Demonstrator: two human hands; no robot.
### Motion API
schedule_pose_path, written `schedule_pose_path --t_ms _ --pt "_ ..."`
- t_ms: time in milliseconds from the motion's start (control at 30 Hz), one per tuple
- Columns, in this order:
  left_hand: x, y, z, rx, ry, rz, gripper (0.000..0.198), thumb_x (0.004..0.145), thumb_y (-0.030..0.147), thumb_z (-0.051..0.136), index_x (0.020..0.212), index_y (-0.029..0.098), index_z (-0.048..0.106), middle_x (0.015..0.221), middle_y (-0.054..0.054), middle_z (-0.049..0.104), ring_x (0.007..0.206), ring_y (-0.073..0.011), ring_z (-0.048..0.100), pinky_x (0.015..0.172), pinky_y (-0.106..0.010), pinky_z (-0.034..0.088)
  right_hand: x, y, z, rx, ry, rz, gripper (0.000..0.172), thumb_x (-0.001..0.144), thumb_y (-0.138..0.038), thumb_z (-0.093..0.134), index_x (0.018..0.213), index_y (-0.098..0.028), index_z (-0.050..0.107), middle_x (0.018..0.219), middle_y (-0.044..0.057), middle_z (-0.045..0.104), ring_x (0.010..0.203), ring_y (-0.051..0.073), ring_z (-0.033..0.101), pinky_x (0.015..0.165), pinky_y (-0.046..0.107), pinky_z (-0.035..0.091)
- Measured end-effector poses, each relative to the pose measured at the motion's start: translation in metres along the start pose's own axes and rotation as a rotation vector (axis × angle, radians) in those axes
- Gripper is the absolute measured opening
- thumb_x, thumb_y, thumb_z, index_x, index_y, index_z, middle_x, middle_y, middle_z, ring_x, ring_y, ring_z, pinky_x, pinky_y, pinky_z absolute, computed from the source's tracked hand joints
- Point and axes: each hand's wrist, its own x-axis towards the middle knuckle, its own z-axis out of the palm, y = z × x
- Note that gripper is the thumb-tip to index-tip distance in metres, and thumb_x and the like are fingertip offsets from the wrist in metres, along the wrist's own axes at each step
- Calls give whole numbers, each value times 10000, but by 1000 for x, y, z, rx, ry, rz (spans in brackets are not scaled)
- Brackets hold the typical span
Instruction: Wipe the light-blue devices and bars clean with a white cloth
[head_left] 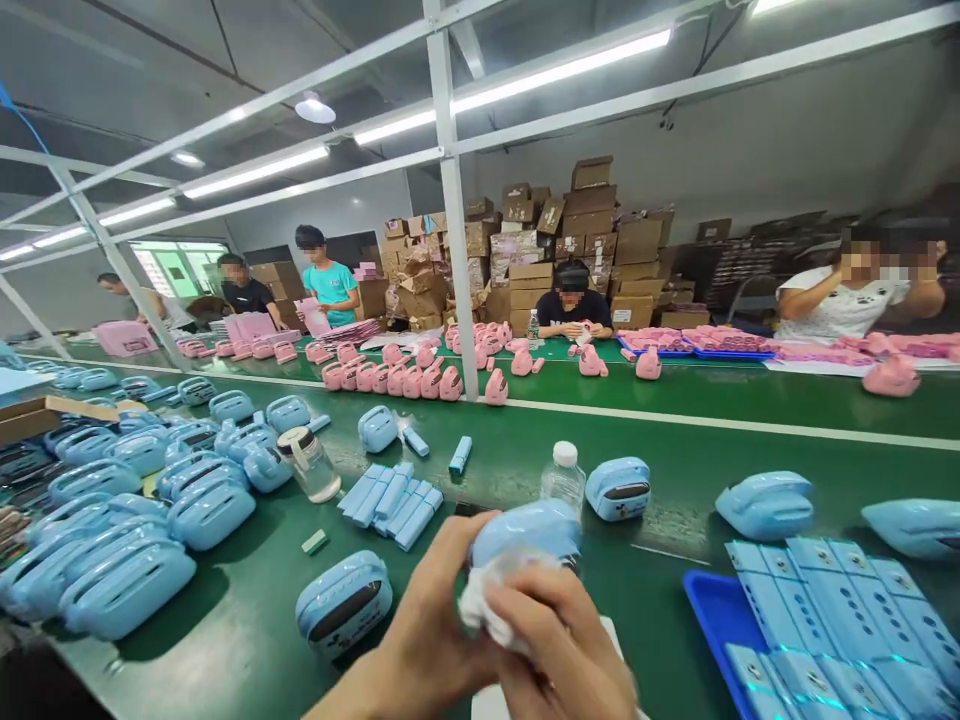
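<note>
My left hand (431,610) is wrapped around a light blue rounded plastic device (525,530), holding it up above the green belt at the bottom centre. My right hand (562,640) is closed on a white cloth (480,600) that is pressed against the device's lower side. Another blue device (343,603) lies on the belt just left of my hands. A clear plastic bottle with a white cap (563,475) stands right behind the held device, and one more blue device (618,488) sits beside it.
Several blue devices (127,510) are piled at the left. Blue bar-shaped parts (390,495) and a glass jar (309,462) lie mid-belt. A blue tray (712,610) of flat blue parts sits at the right. Pink devices (420,380) and several seated or standing people line the far side; cardboard boxes (570,250) are stacked behind.
</note>
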Motion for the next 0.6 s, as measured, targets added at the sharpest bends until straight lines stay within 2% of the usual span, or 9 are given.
schedule_pose_path --t_ms 67,200,300,400,433,500,567,600 --pt "-14 8 15 -98 5 -15 709 721 124 856 1342 322 578 1217 -24 717 1070 -248 711 960 -357 578 3 -2 0 -30 16 -135 449 905 -80 681 1234 -381 739 979 30 741 875 208 733 790 306 608" --pt "-21 16 27 -216 8 -114 650 716 104 832 1304 284 620 1188 -13 733 1066 -238 710 955 -328 572 -4 -1 -22 -91 115 -18 285 905 -158 784 1120 -345 765 986 16 743 885 195 742 797 272 609" --pt "-23 19 31 -283 -6 -111 652 688 105 834 1287 270 636 1183 -7 738 1044 -230 712 932 -308 577 -8 2 -38 -66 120 -33 243 907 -181 769 1091 -340 780 953 3 762 875 200 742 843 291 601" --pt "-27 20 37 -372 14 -197 656 738 166 827 1347 288 615 1294 -17 736 1178 -252 697 1026 -317 553 -8 12 -50 -34 113 248 119 978 -328 736 1094 -300 736 968 6 753 851 171 724 761 235 591" --pt "-29 21 39 -418 7 -228 658 746 192 832 1358 292 613 1323 -19 734 1216 -264 687 1040 -319 550 -8 15 -54 20 67 353 184 1017 -399 685 1169 -299 711 1030 15 751 901 170 727 770 225 594" --pt "-33 23 44 -494 1 -260 627 754 260 846 1345 289 638 1339 -27 741 1249 -288 679 1028 -319 560 -13 19 -58 211 -66 491 400 1053 -510 598 1400 -311 593 1257 44 713 1111 194 703 922 257 591" --pt "-38 24 49 -532 14 -267 609 761 334 860 1336 286 663 1343 -34 746 1261 -302 675 1031 -322 559 -20 18 -59 442 -176 607 588 1015 -581 637 1520 -334 464 1439 49 625 1302 228 609 1096 314 512" --pt "-40 25 52 -549 15 -273 617 762 363 866 1342 285 668 1339 -38 750 1253 -303 680 1034 -325 559 -23 15 -59 520 -201 646 653 980 -596 686 1530 -339 444 1459 47 611 1322 239 590 1118 322 489"
